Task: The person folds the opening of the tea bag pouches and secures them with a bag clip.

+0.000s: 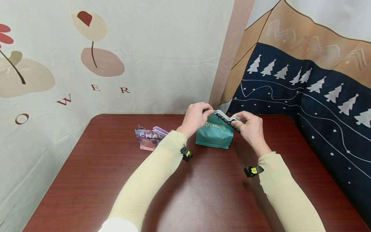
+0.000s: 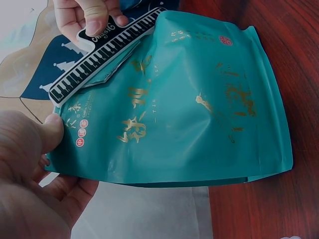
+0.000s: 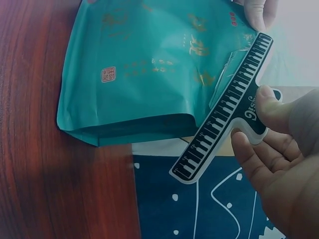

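Note:
A teal tea pouch (image 1: pixel 214 137) with gold characters stands on the table, its top folded over. My left hand (image 1: pixel 195 118) pinches one upper corner of the pouch between thumb and fingers, as the left wrist view shows. A piano-key clip (image 3: pixel 224 109) with a black "Music" handle lies across the folded top, slanting over its edge. My right hand (image 1: pixel 251 128) pinches the handle of the clip between thumb and fingers. One end of the clip sticks out past the pouch's side. How far its jaws reach round the fold is partly hidden.
Left of the teal pouch stands a small pink and purple bag (image 1: pixel 147 138) with a lavender object (image 1: pixel 160 130) at its top, partly behind my left sleeve. The red-brown table (image 1: pixel 203 193) ends at printed cloths (image 1: pixel 272 83) behind and to the right.

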Demonstrator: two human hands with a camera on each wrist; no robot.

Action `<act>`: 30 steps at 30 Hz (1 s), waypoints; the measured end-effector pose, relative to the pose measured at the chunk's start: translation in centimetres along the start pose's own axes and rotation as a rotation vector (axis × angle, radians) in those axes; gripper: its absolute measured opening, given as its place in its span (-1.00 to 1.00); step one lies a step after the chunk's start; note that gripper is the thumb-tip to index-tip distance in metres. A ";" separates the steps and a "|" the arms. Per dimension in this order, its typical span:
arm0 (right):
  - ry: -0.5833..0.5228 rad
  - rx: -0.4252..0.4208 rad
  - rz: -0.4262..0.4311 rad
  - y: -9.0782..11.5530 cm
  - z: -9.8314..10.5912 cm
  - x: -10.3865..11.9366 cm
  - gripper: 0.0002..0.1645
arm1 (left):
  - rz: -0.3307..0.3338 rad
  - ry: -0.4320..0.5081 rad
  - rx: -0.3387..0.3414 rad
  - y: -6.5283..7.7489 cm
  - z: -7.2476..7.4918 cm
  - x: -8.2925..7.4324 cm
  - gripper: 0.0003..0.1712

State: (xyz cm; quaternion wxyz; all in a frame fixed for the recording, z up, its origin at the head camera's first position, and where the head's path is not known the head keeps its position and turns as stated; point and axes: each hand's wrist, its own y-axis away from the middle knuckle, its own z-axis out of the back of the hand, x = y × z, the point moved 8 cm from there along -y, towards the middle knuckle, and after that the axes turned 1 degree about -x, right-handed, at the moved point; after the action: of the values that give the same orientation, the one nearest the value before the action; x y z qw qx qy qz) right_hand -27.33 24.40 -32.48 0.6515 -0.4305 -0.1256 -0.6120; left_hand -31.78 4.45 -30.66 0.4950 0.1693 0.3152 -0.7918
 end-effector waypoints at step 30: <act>-0.010 -0.002 -0.021 -0.3 0.0 0.4 -0.83 | 0.012 0.044 -0.021 0.0 -0.3 0.1 -0.81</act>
State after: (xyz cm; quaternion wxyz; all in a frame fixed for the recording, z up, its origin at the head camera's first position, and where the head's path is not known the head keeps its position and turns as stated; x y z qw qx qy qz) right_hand -27.47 24.20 -32.09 0.6440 -0.4328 -0.1325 -0.6168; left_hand -31.82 4.63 -30.94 0.4943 0.1835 0.3333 -0.7816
